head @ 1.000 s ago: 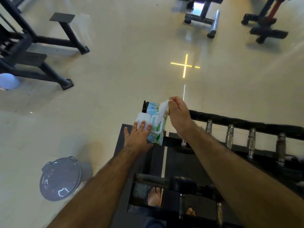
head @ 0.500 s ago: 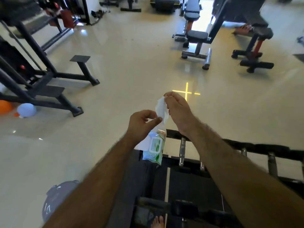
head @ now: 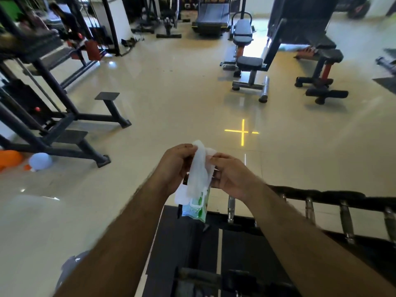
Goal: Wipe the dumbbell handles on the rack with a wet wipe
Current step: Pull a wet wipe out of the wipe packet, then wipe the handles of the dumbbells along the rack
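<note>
Two hands: left hand [head: 174, 166] and right hand [head: 230, 175] hold wet wipe [head: 198, 170] raised, fingers pinching its top edges, likely to unfold it.
Pack [head: 196, 207]: hangs just below wipe.
Dumbbell handles [head: 231, 207]: near right on rack [head: 334, 195], untouched.

The wet wipe [head: 198, 168] hangs between the left hand [head: 174, 168] and right hand [head: 232, 175]; the wipe pack [head: 196, 207] sits below them; the dumbbell rack [head: 321, 197] runs off right; a bench [head: 249, 67] stands beyond.
</note>
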Demonstrator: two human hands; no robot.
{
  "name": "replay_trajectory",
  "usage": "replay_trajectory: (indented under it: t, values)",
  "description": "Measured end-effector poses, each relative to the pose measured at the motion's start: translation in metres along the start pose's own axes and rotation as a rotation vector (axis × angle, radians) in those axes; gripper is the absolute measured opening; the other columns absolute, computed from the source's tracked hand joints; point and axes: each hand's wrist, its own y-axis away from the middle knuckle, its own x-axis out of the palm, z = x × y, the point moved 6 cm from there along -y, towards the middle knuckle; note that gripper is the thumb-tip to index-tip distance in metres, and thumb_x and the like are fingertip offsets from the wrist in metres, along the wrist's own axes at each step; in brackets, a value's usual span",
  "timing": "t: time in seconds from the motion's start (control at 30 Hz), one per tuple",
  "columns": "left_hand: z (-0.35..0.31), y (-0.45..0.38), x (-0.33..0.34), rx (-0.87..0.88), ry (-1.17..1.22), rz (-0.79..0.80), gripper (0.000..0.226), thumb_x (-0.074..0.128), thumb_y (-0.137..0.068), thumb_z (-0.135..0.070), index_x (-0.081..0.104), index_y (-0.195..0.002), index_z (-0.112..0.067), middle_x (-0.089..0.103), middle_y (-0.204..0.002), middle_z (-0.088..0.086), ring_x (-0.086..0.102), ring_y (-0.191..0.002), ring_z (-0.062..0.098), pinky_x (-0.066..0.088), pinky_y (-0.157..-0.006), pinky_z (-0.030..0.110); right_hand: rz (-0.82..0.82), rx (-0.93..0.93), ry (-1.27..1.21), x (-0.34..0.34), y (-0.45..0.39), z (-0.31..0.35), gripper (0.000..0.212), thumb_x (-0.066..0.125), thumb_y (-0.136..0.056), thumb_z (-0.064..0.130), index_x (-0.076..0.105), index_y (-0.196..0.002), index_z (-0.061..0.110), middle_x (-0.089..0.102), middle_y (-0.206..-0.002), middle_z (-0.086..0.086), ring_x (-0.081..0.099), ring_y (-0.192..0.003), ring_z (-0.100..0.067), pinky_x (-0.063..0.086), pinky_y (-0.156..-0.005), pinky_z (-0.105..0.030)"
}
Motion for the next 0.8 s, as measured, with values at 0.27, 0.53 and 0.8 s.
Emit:
replay_trajectory:
  t: [0.27, 0.53, 0.8]
  values:
    - [0.028, 0.016, 0.000, -0.150, 0.130, -0.253, 0.041, 0.060, -0.103, -0.043, 0.068, -0.091, -0.004, 0.073, -0.084, 0.016, 0.067, -0.079, 0.031, 0.057, -0.071, 0.038, -0.259, -0.142, 0.109, -0.008, 0.011, 0.001, 0.009, 0.065, -0.107, 0.020, 0.072, -0.111, 0.015, 0.072, -0.101, -0.006, 0.069, -0.093, -0.026, 0.063, -0.087, -0.045]
    - [0.037, 0.023, 0.013, -0.078, -0.029, -0.279, 0.046, 0.078, -0.087, -0.001, 0.055, -0.126, -0.007, 0.071, -0.114, 0.025, 0.074, -0.086, 0.032, 0.061, -0.071, 0.037, -0.416, -0.273, 0.333, -0.025, 0.024, 0.007, 0.009, 0.068, -0.106, 0.030, 0.074, -0.109, 0.023, 0.073, -0.109, -0.001, 0.069, -0.106, -0.028, 0.066, -0.087, -0.049]
    - [0.058, 0.023, 0.011, -0.185, 0.174, -0.437, 0.024, 0.058, -0.091, 0.007, 0.058, -0.112, -0.004, 0.062, -0.095, 0.020, 0.059, -0.083, 0.031, 0.057, -0.076, 0.043, -0.503, -0.302, 0.307, -0.050, 0.033, 0.008, 0.009, 0.066, -0.107, 0.023, 0.072, -0.102, 0.021, 0.072, -0.104, -0.005, 0.067, -0.098, -0.024, 0.061, -0.091, -0.048]
